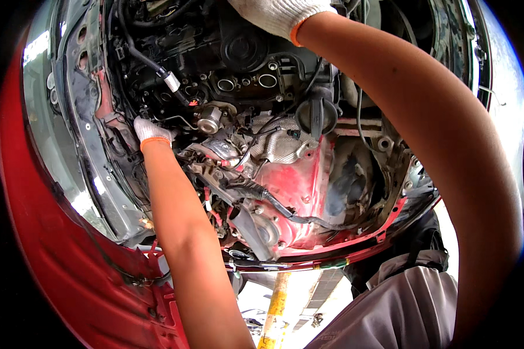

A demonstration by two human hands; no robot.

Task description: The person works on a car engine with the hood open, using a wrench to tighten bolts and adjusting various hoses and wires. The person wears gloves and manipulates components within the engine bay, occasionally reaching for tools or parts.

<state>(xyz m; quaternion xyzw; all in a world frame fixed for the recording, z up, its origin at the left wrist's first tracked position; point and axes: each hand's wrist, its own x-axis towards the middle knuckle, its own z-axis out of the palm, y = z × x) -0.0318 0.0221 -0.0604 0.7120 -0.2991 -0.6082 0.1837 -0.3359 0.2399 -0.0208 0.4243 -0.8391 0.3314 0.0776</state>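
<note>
My left hand (151,131), in a white knit glove with an orange cuff, reaches down at the left side of the engine. Its fingers are hidden among the dark hoses there. A silver cylindrical metal part (209,120) sits to its right, and a black hose with a silver connector (171,82) runs above it. My right hand (279,16), gloved the same way, lies over the far part of the black engine (244,49). The upper edge of the picture cuts off its fingers, so what it touches does not show.
Two round ports (268,81) open in the engine. Nearer lie a black cap with a raised grip (317,116), a crumpled silver heat shield (279,144), a dusty red body panel (291,186) and a wrapped wiring harness (279,206). A red fender (93,273) borders the left.
</note>
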